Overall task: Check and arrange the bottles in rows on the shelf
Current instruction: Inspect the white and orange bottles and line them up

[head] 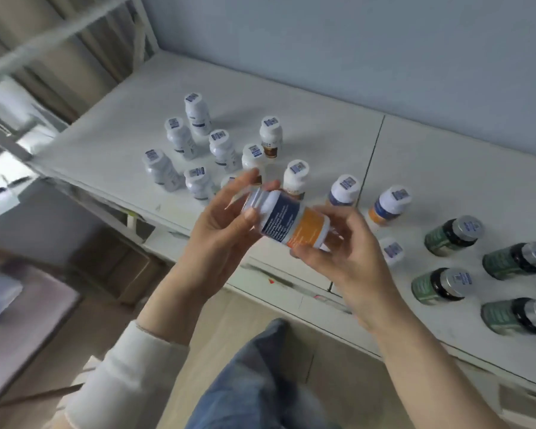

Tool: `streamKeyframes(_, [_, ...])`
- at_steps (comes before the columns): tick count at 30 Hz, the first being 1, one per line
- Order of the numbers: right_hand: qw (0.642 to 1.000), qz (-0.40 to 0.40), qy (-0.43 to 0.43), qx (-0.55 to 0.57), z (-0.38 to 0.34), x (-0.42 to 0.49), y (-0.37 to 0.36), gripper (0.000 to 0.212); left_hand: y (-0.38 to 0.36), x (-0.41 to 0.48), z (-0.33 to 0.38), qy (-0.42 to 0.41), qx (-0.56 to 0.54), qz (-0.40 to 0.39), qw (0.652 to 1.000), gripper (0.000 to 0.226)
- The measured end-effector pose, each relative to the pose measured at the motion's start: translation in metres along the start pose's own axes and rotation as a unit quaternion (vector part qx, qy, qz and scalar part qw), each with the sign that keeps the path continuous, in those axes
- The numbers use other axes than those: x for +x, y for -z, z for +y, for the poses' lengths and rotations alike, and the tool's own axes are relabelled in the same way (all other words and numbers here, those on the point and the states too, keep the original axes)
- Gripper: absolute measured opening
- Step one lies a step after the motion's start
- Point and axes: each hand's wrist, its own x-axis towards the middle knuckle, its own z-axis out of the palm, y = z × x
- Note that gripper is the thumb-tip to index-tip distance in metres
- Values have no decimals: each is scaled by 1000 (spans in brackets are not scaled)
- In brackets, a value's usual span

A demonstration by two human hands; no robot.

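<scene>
Above the white shelf (322, 144) of standing bottles, both hands clamp one bottle (291, 219) sideways, left hand (220, 230) at its cap, right hand (344, 252) at its base, apparently for reading its label.

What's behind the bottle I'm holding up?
Behind the held bottle, white-capped bottles stand on the shelf. A hidden bottle shows only a cap edge past the left hand; its label is covered.
</scene>
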Motion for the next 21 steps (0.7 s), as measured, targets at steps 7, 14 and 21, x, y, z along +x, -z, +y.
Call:
streamKeyframes(7, [936, -1, 234, -264, 24, -43, -75, 56, 21, -96, -1, 32, -98, 177, 979, 30])
streamKeyframes(14, [873, -133, 320, -343, 38, -50, -163, 61, 83, -174, 33, 3, -138, 253, 958, 26])
streamKeyframes(21, [835, -313, 205, -404, 65, -38, -317, 51, 189, -280, 99, -97, 65, 411, 904, 37])
